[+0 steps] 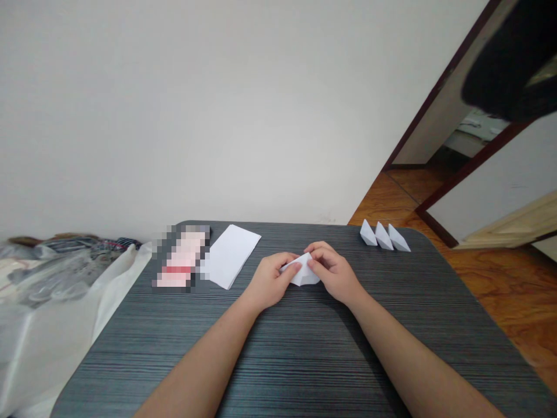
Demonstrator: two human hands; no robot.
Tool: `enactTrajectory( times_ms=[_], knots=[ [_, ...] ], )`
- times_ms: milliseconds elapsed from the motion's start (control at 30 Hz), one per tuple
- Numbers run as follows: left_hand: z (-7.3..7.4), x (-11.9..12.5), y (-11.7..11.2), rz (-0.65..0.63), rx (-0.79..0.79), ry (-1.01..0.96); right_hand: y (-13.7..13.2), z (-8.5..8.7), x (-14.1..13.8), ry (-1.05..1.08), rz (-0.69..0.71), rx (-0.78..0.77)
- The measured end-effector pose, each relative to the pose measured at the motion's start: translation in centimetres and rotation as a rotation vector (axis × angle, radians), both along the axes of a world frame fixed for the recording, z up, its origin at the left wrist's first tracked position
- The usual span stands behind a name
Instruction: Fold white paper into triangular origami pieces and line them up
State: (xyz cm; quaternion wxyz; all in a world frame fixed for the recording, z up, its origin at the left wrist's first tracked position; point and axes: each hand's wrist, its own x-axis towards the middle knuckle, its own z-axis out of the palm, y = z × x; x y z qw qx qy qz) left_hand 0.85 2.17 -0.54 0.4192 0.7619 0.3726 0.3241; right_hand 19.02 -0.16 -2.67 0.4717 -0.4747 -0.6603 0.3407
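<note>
A small folded white paper boat (303, 275) is held between both hands above the middle of the dark table. My left hand (273, 280) grips its left side, thumb on the near face. On the other side my right hand (333, 271) pinches it, with the thumb near the pointed top. The fingers behind the paper are partly hidden. Three finished-looking paper boats (383, 237) stand in a row at the table's far right. To the left of my hands lies a stack of white paper sheets (231, 255).
A pixelated, blurred item (183, 258) lies left of the paper stack on the dark grained table (278, 360). Plastic-covered bundles (56, 278) sit beyond the table's left edge. A white wall (217, 116) rises behind; wooden floor (500, 278) and a doorway are at the right.
</note>
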Motion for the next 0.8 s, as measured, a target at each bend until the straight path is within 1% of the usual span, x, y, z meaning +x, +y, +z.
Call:
enactTrajectory(
  times_ms=[100, 167, 267, 333, 400, 600, 800],
  knots=[
    [-0.3, -0.1, 0.0, 0.029, -0.005, 0.067, -0.1, -0.6, -0.1, -0.011, -0.029, -0.113],
    [-0.4, -0.1, -0.1, 0.023, -0.073, 0.077, -0.2, -0.7, -0.1, -0.052, -0.048, -0.154],
    [-0.4, 0.0, -0.3, -0.022, -0.193, 0.058, -0.3, -0.5, -0.2, -0.108, -0.069, -0.146],
    [-0.3, 0.0, -0.3, -0.042, -0.225, 0.059, -0.4, -0.3, -0.3, -0.137, -0.072, -0.134],
    [-0.3, 0.0, -0.2, -0.044, -0.214, 0.081, -0.4, -0.2, -0.3, -0.164, -0.067, -0.121],
    [-0.4, -0.1, 0.1, -0.033, -0.046, 0.17, -0.3, 0.2, -0.4, -0.19, -0.032, -0.086],
    [-0.4, -0.1, 0.0, -0.083, -0.032, 0.183, -0.3, 0.9, -0.4, -0.193, 0.014, -0.058]
  ],
)
